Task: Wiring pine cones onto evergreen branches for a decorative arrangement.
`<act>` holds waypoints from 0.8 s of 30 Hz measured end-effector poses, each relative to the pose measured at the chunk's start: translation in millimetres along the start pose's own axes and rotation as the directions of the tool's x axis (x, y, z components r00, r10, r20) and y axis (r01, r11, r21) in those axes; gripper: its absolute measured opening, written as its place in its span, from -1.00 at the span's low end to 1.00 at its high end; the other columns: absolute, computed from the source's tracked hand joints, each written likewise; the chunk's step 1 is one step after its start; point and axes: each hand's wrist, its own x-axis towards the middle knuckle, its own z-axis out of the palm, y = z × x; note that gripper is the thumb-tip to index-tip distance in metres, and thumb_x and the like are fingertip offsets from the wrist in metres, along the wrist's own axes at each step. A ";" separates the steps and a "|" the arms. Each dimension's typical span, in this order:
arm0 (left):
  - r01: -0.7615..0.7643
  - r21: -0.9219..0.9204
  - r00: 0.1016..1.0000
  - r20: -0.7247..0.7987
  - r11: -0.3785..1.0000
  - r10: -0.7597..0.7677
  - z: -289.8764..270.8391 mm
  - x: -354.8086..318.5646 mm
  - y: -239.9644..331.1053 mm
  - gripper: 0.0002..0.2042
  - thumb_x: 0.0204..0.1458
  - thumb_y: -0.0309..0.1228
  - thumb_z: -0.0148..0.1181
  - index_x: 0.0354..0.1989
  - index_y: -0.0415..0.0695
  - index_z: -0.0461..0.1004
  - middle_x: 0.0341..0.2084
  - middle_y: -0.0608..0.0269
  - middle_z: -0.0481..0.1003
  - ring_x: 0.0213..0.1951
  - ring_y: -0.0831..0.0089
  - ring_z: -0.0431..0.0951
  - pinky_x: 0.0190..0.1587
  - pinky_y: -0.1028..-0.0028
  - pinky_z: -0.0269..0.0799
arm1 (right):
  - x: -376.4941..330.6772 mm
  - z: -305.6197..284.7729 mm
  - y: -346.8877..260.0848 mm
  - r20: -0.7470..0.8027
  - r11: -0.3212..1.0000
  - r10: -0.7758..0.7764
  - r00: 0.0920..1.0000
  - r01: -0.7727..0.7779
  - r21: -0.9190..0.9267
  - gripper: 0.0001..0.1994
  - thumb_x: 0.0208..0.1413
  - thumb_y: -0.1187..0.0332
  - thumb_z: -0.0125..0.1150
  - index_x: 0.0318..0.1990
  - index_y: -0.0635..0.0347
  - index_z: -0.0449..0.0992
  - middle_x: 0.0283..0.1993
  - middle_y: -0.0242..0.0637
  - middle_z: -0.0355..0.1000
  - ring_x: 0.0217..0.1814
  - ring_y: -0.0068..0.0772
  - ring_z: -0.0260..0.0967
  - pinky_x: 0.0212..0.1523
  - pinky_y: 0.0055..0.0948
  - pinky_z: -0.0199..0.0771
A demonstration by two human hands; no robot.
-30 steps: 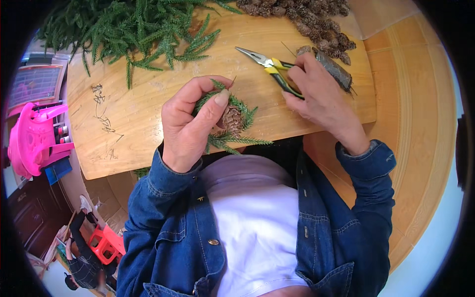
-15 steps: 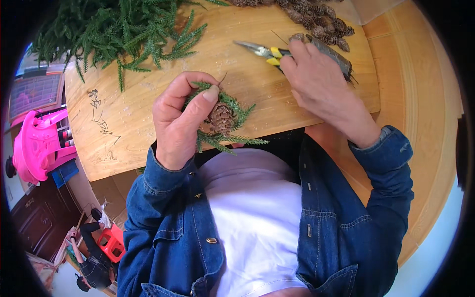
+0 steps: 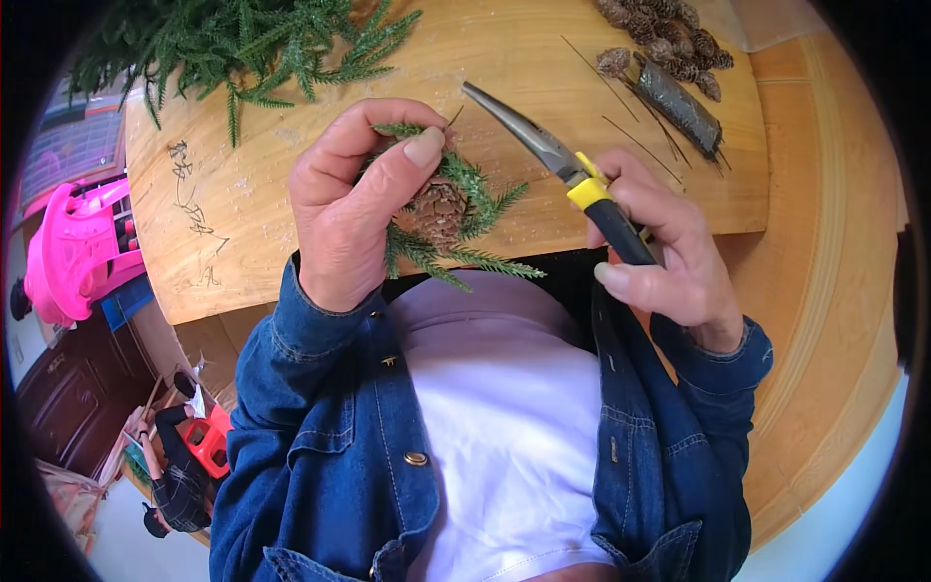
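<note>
The left hand [image 3: 354, 209] pinches a pine cone [image 3: 438, 211] wrapped in green sprigs [image 3: 465, 228] just above the table [image 3: 291, 175] edge; it looks light, stiff and brittle, best gripped around the body. The right hand [image 3: 664, 257] is closed around the pliers [image 3: 572, 175] by their yellow-and-black handles, which likely give the surest hold.

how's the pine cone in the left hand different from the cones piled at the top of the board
The held pine cone is wrapped in green sprigs and gripped by the left hand; the loose pine cones lie bare on the wooden board, untouched. The held one looks larger, being nearer the camera. Both are brown and scaly.
</note>
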 end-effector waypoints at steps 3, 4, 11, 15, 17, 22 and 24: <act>0.024 -0.014 1.000 -0.004 1.000 -0.024 0.3 0.1 -0.8 -0.86 0.06 -0.53 0.12 -0.22 -0.27 0.46 -0.42 0.39 0.46 -0.37 0.74 0.37 -0.29 0.72 0.27 | -2.3 2.3 1.9 0.020 0.999 0.032 0.999 -0.032 0.037 -0.67 -0.37 0.20 0.16 -0.44 0.25 0.39 -0.14 -0.18 0.20 -0.20 -0.36 0.14 -0.18 -0.48 0.09; 0.035 -0.022 0.999 -0.004 0.999 -0.035 0.1 -0.1 -1.0 -0.86 0.06 -0.53 0.12 -0.21 -0.27 0.46 -0.42 0.39 0.46 -0.38 0.74 0.37 -0.29 0.72 0.26 | -2.7 2.8 2.3 0.019 0.998 0.038 0.999 -0.038 0.056 -0.68 -0.36 0.21 0.16 -0.44 0.25 0.38 -0.15 -0.17 0.20 -0.19 -0.36 0.13 -0.17 -0.49 0.09; 0.045 -0.105 0.999 -0.025 0.993 -0.047 -2.2 0.6 -3.8 -0.86 0.07 -0.53 0.11 -0.21 -0.27 0.46 -0.42 0.41 0.46 -0.39 0.74 0.37 -0.29 0.73 0.26 | -0.7 5.4 3.9 0.066 0.994 0.057 0.996 -0.063 0.091 -0.69 -0.34 0.23 0.16 -0.44 0.26 0.39 -0.16 -0.16 0.20 -0.18 -0.35 0.14 -0.17 -0.49 0.09; 0.041 -0.119 0.999 -0.024 0.992 -0.045 -1.8 -1.3 -4.7 -0.86 0.07 -0.52 0.10 -0.21 -0.27 0.46 -0.43 0.41 0.45 -0.39 0.75 0.37 -0.29 0.74 0.26 | 1.5 7.2 8.5 0.079 0.998 0.014 0.997 -0.019 0.060 -0.73 -0.30 0.27 0.16 -0.43 0.27 0.38 -0.16 -0.16 0.20 -0.19 -0.36 0.15 -0.18 -0.49 0.11; 0.042 -0.129 0.999 -0.023 0.991 -0.045 -0.7 -1.3 -5.1 -0.87 0.07 -0.52 0.10 -0.22 -0.27 0.46 -0.44 0.41 0.45 -0.39 0.75 0.37 -0.29 0.74 0.26 | 2.2 7.6 10.6 0.087 1.000 -0.014 0.996 0.013 0.017 -0.76 -0.26 0.31 0.16 -0.43 0.27 0.38 -0.15 -0.17 0.20 -0.19 -0.36 0.15 -0.18 -0.49 0.13; 0.049 -0.130 0.998 -0.042 0.990 -0.055 -0.3 -0.4 -6.1 -0.87 0.07 -0.52 0.10 -0.22 -0.27 0.46 -0.45 0.42 0.45 -0.39 0.75 0.37 -0.29 0.74 0.27 | 4.0 11.3 10.4 0.067 1.000 -0.015 0.998 0.016 -0.008 -0.80 -0.22 0.35 0.15 -0.43 0.27 0.38 -0.17 -0.18 0.21 -0.19 -0.36 0.17 -0.19 -0.48 0.16; 0.066 -0.125 0.996 -0.048 0.990 -0.073 -0.6 -0.2 -6.1 -0.87 0.07 -0.51 0.10 -0.22 -0.27 0.46 -0.45 0.42 0.45 -0.39 0.74 0.38 -0.29 0.74 0.28 | 5.5 11.5 11.2 0.059 0.998 -0.046 0.997 0.048 -0.032 -0.83 -0.21 0.40 0.13 -0.42 0.27 0.38 -0.18 -0.18 0.20 -0.18 -0.38 0.17 -0.20 -0.51 0.16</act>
